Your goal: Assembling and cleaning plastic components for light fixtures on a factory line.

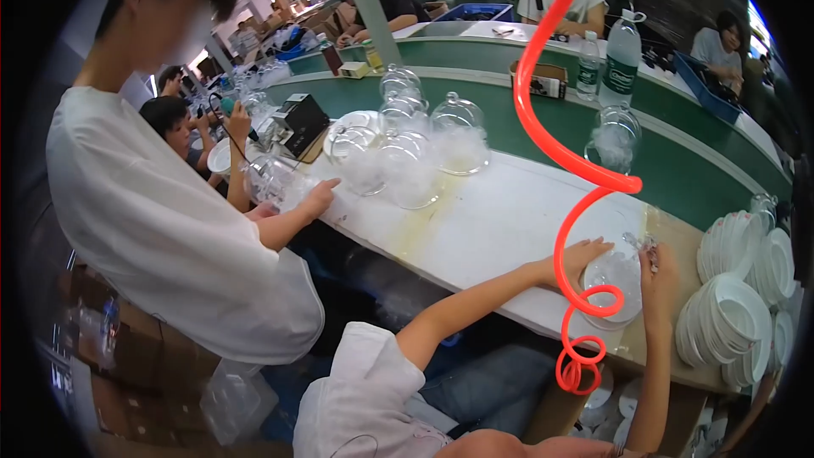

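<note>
A clear dome (615,278) with whitish stuff inside lies on a round white plate (623,322) at the table's right end. My left hand (585,256) rests along its left side with fingers stretched out. On the other side, my right hand (657,261) is closed at the dome's far right edge. Small shiny clear bits show at its fingertips, too small to name. A coiled red air hose (585,171) hangs in front of my left wrist and part of the plate.
Clear domes with white fluff (407,161) stand at the table's middle left. Stacked white plates (721,322) fill the right corner. A green conveyor (517,131) runs behind, with water bottles (621,59) beyond it. A co-worker in white (170,203) stands at left, near a black box (298,125).
</note>
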Demonstrator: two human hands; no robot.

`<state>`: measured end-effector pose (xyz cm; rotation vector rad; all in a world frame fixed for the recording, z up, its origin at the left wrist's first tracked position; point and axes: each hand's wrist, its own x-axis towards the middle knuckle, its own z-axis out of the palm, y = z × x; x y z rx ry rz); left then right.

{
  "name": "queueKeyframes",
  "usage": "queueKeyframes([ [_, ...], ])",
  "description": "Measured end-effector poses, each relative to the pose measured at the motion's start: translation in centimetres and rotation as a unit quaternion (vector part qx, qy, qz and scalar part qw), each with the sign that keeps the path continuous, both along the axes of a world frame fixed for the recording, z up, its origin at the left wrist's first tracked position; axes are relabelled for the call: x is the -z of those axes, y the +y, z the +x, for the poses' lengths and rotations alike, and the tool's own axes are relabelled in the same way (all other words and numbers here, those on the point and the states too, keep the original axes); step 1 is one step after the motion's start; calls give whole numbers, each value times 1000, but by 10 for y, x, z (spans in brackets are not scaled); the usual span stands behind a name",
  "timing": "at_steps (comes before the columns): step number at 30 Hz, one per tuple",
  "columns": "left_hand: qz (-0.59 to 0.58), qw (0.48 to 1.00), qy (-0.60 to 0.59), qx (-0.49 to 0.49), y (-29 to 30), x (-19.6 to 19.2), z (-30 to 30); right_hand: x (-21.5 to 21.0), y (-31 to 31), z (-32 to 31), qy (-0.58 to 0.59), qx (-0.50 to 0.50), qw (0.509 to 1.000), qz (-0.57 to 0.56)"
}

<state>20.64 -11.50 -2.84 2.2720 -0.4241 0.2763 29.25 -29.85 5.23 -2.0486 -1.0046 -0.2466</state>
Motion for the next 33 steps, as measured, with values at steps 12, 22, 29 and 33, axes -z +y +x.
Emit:
queueKeyframes([
  [12,2,1000,17,-9,5,-2,-10,4,3,-8,-19,27,999,-18],
  [22,-3,999,40,-12,3,11,1,39,-8,-2,122,58,989,55],
  [29,105,992,-5,-64,8,-3,-2,29,1,-3,42,80,994,57],
  [33,43,995,69,-55,-2,-6,1,28,-4,1,39,61,994,83],
])
